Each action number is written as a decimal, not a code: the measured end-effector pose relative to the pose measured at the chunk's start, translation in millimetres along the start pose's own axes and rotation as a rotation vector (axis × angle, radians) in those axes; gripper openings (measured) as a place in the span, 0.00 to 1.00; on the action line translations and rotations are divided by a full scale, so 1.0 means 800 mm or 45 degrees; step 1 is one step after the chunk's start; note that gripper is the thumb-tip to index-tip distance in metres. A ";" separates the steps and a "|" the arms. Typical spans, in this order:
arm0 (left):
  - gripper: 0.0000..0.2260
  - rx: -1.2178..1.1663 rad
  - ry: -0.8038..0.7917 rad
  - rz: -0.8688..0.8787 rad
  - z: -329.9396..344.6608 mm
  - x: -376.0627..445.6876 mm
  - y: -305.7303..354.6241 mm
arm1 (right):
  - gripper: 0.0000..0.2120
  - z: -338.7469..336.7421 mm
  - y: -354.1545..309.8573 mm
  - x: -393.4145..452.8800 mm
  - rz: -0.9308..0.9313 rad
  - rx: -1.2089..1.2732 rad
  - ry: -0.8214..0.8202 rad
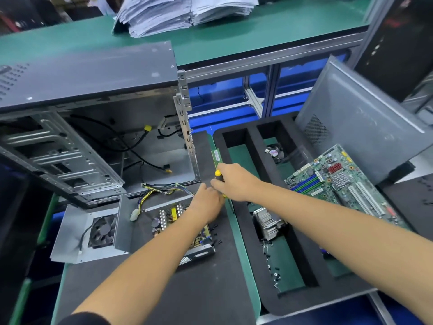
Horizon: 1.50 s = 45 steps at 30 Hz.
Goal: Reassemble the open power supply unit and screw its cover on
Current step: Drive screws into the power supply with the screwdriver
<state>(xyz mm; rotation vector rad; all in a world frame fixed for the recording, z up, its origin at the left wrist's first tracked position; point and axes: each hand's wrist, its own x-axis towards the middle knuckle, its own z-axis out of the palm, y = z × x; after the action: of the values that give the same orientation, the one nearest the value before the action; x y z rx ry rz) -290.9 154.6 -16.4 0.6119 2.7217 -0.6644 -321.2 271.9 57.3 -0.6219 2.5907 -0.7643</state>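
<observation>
Over the table (150, 289), my two hands meet just beyond the far right corner of the open grey sheet-metal power supply unit (168, 221), which lies with its circuit board, coils and bundled yellow and black wires exposed. My right hand (234, 181) curls around the yellow-and-black handle of a screwdriver (218, 174); my left hand (207, 200) touches it from below, its fingers bunched at the tool's lower end, though I cannot tell from this angle whether they pinch a screw or only steady the shaft.

The unit's folded grey metal cover with its black fan (93, 233) lies flat just to the left of the casing, tethered by the fan's lead and not yet seated. I judge this the tool-readying step, ahead of closing: the next move calls for swinging that cover over the board without trapping the wires, then fetching one of the small black screws (216, 235) scattered beside the casing's right edge.

The work rests on a dark mat over a green table top. An emptied grey computer case (89, 127) stands open at the left rear. To the right, a black foam tray (248, 231) holds a green motherboard (339, 184), a finned silver heatsink (267, 221) and a small cooling fan, with a grey side panel (365, 118) leaning behind. Stacked white papers (182, 12) sit on the green shelf above.
</observation>
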 end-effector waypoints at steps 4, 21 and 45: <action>0.15 -0.093 -0.025 0.012 0.000 -0.001 0.002 | 0.11 -0.003 -0.001 0.000 -0.016 0.005 -0.025; 0.08 -1.000 -0.016 -0.184 -0.033 -0.026 -0.005 | 0.10 -0.026 -0.018 -0.009 -0.067 0.108 0.080; 0.04 -1.991 0.334 -0.459 0.012 -0.162 -0.061 | 0.10 0.005 -0.116 -0.015 -0.161 0.473 0.363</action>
<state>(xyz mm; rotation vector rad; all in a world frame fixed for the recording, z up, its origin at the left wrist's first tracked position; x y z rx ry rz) -198.6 67.4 39.7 -0.2217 2.5400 1.4884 -281.1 206.0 110.2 -0.5990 2.5662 -1.4265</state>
